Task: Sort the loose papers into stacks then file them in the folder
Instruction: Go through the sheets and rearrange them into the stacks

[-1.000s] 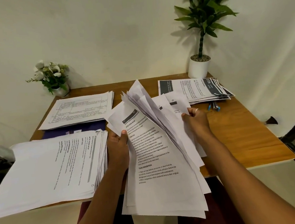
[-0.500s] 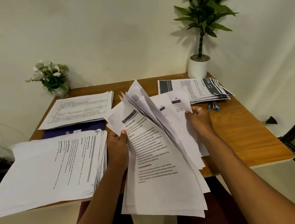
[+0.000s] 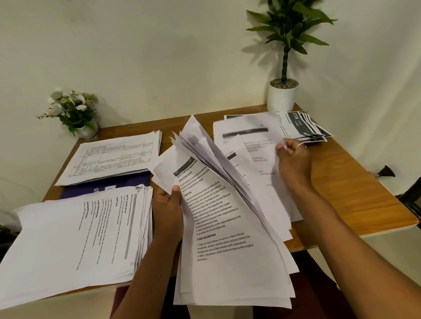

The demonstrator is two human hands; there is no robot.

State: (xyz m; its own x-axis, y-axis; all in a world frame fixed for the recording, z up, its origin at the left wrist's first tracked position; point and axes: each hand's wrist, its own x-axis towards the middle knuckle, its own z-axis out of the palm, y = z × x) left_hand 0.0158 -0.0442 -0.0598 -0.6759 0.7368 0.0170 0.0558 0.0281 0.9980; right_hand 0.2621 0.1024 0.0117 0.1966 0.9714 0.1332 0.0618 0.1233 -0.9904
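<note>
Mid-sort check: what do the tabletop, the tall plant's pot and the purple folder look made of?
Tabletop: wood or wood-look laminate, warm brown, faint grain, soft sheen. Tall plant's pot: smooth plain white, ceramic or plastic; cannot tell which. Purple folder: flat dark sheet, card or plastic, mostly covered by the gridded paper stack.
</note>
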